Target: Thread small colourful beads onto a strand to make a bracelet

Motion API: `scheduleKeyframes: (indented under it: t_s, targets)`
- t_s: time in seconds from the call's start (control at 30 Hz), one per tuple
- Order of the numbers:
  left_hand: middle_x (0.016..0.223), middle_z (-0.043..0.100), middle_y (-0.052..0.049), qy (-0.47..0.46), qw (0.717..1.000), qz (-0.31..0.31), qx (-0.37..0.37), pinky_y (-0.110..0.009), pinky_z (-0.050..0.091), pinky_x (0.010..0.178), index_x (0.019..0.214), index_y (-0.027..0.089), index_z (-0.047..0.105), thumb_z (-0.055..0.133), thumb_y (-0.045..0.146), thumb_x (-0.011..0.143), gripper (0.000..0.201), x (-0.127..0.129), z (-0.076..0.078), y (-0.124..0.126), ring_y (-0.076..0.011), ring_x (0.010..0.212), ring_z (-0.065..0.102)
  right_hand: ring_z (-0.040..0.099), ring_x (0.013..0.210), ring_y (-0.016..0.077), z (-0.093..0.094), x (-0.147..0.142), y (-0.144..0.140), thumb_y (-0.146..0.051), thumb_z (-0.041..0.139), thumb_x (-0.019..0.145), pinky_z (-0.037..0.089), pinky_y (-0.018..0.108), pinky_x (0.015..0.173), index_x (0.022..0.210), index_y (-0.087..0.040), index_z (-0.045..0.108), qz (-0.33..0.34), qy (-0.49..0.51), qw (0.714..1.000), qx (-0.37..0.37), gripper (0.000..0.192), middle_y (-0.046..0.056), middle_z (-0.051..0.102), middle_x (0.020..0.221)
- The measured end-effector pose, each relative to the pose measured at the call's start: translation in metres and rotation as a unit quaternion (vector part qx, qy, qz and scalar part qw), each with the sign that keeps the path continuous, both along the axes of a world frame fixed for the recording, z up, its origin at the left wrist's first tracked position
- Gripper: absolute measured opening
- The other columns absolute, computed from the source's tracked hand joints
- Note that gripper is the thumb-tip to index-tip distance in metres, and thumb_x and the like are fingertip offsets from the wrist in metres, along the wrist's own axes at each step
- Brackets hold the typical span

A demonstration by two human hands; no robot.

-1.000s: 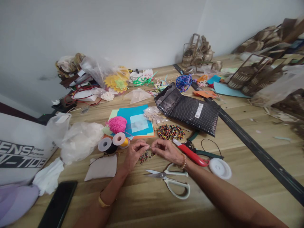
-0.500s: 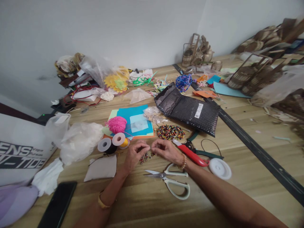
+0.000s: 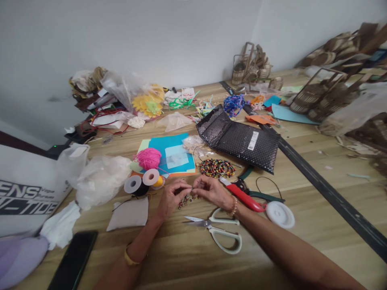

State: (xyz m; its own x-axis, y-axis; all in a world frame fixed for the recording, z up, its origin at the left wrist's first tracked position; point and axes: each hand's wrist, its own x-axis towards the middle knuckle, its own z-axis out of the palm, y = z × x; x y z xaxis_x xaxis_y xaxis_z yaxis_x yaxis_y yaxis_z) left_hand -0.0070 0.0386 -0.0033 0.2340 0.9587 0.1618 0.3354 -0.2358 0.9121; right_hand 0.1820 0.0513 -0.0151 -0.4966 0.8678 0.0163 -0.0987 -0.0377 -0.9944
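Fingertips pinched, my left hand [image 3: 171, 198] meets my right hand [image 3: 212, 191] just above the table. A tiny dark thing shows between the fingertips, too small to name. Below them lies a small pile of loose coloured beads [image 3: 183, 202], partly hidden by my left hand. Behind my right hand is a coiled strand of multicoloured beads [image 3: 217, 168]. White-handled scissors [image 3: 207, 222] lie spread on the table just in front of the hands. A red-handled knife [image 3: 245, 197] rests beside my right wrist, partly over green-handled pliers [image 3: 262, 195].
Left of the hands are thread spools [image 3: 133, 184], a pink yarn ball [image 3: 148, 158] and a beige pouch [image 3: 128, 214]. A phone [image 3: 73, 262] lies front left. A black bubble mailer [image 3: 238, 139] lies behind, a white round spool [image 3: 280, 214] at right. Small woven baskets [image 3: 317, 96] stand farther back.
Both hands stay almost in place, fingertips still together. My right fingers have shifted slightly, and a tiny dark thing now shows between the fingertips.
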Motion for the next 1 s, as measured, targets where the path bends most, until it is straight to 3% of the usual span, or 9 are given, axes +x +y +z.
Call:
scheduleKeyframes:
  t_s: [0.33, 0.67, 1.0]
  targets:
    - [0.077, 0.07, -0.004, 0.029, 0.999, -0.008, 0.031, -0.031, 0.051, 0.075, 0.072, 0.021, 0.074, 0.064, 0.031, 0.084, 0.018, 0.0027, 0.0086, -0.0014, -0.0198, 0.079, 0.063, 0.055, 0.054, 0.0102, -0.0017, -0.001, -0.0002, -0.05, 0.071, 0.077, 0.044, 0.022, 0.054, 0.081, -0.017, 0.056, -0.012, -0.001, 1.0, -0.011, 0.037, -0.002, 0.062, 0.064]
    - [0.074, 0.07, -0.003, 0.042, 0.997, 0.0, 0.066, -0.029, 0.05, 0.075, 0.07, 0.019, 0.071, 0.063, 0.029, 0.085, 0.02, 0.0028, 0.0028, -0.0014, -0.0181, 0.075, 0.063, 0.054, 0.053, 0.0097, 0.001, -0.0008, -0.0003, -0.048, 0.071, 0.078, 0.042, 0.022, 0.053, 0.081, -0.017, 0.055, 0.0, -0.008, 1.0, -0.009, 0.035, -0.002, 0.061, 0.064]
    - [0.071, 0.069, -0.003, 0.044, 0.996, -0.007, 0.074, -0.029, 0.051, 0.071, 0.067, 0.019, 0.068, 0.063, 0.032, 0.085, 0.023, 0.004, 0.007, -0.0016, -0.0176, 0.07, 0.062, 0.053, 0.052, 0.0087, -0.0002, -0.0015, -0.0004, -0.048, 0.071, 0.077, 0.042, 0.021, 0.052, 0.08, -0.017, 0.056, 0.001, -0.012, 1.0, -0.01, 0.034, -0.003, 0.062, 0.063]
